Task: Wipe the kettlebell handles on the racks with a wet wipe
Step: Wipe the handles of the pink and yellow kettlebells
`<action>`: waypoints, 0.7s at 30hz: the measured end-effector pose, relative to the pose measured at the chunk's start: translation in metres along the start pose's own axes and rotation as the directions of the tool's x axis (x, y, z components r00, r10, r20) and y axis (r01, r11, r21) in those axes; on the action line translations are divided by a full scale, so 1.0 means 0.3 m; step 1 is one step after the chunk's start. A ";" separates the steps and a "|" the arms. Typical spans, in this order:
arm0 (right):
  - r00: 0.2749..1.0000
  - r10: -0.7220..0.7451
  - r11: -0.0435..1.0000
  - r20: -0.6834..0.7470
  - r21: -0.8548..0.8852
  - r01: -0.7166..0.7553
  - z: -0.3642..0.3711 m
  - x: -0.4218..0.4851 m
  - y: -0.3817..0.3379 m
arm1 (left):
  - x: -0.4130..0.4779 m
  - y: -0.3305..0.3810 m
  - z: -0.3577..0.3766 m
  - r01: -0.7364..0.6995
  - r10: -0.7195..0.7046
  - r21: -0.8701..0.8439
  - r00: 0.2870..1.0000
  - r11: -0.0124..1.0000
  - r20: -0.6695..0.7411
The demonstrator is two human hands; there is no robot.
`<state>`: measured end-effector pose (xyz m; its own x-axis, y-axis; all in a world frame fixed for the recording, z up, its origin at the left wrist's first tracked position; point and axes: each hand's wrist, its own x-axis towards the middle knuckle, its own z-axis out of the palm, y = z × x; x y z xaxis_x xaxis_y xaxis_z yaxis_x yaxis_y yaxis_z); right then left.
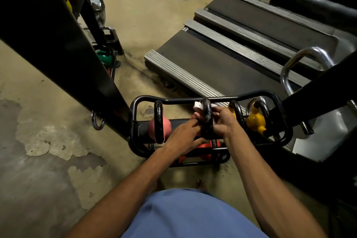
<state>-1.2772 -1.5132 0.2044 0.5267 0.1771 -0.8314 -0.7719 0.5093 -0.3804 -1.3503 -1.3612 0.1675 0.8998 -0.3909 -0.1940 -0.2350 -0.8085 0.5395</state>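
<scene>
My wet wipe [199,106] is draped over the crown of the middle kettlebell handle [207,120], a black loop standing upright on the top tier of the black rack [210,100]. White shows on both sides of the loop, a bigger fold on the left and a small tip on the right. My left hand [185,133] comes in from the lower left. Its fingers [195,119] are curled up against the left side of the handle and meet the wipe's lower edge there, seeming to nip it against the metal, while my thumb reaches down toward the foot of the loop. My right hand [222,121] sits tight against the handle's right side, with fingers bent inward and the tips closed on the wipe's small right end just below the rack's top rail. So the handle stands between my two hands with the wipe bridging over it, both ends in my fingertips. The inner faces of my fingers are hidden by the loop, so I cannot tell how much cloth each hand has. Just left of my left hand stands the pink kettlebell [166,127], not touched. To the right of my right hand are the yellow kettlebells [255,121]. An orange kettlebell [209,147] sits on the tier beneath my wrists.
</scene>
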 end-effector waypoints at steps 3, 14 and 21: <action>0.998 -0.049 0.999 -0.033 -0.001 0.049 0.009 -0.010 -0.003 | 0.004 0.000 0.002 -0.016 0.016 -0.007 1.000 1.000 -0.010; 0.885 -0.459 0.829 -0.079 -0.397 0.395 0.055 -0.017 -0.027 | -0.010 0.009 -0.011 -0.004 0.004 0.022 1.000 1.000 -0.009; 0.684 -0.508 -0.540 0.524 -0.812 0.221 0.159 -0.023 -0.115 | -0.020 0.024 -0.011 0.042 -0.041 0.031 0.999 0.999 -0.037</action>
<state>-1.2374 -1.4919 0.2426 0.9387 0.3040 -0.1629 0.2446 -0.9198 -0.3070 -1.3561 -1.3633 0.1752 0.9214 -0.3413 -0.1856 -0.2084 -0.8374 0.5053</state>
